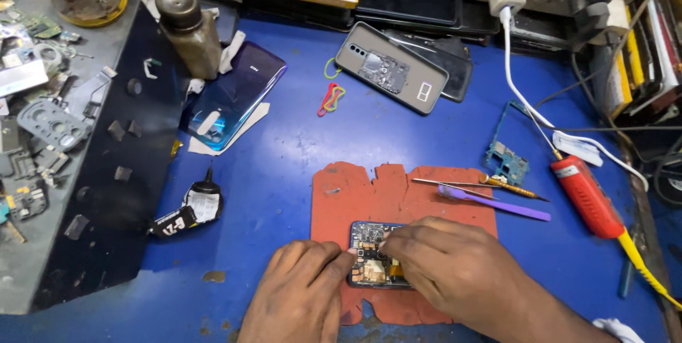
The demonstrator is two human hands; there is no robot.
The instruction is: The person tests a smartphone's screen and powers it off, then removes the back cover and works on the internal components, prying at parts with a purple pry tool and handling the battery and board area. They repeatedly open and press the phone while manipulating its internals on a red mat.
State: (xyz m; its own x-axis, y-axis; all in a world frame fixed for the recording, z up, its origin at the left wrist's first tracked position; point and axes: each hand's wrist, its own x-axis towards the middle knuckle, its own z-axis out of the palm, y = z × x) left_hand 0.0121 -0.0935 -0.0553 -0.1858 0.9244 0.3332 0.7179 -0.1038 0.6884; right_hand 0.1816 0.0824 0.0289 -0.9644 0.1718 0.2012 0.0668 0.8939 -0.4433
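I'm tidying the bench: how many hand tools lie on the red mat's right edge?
2: thin metal tweezers on the red mat, and a purple pry tool just below them. Others may hide under the hands.

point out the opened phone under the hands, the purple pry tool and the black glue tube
opened phone [369, 254], head view, on its exposed circuit board
purple pry tool [497, 204], head view, middle of its flat shaft
black glue tube [202, 201], head view, on its crumpled body
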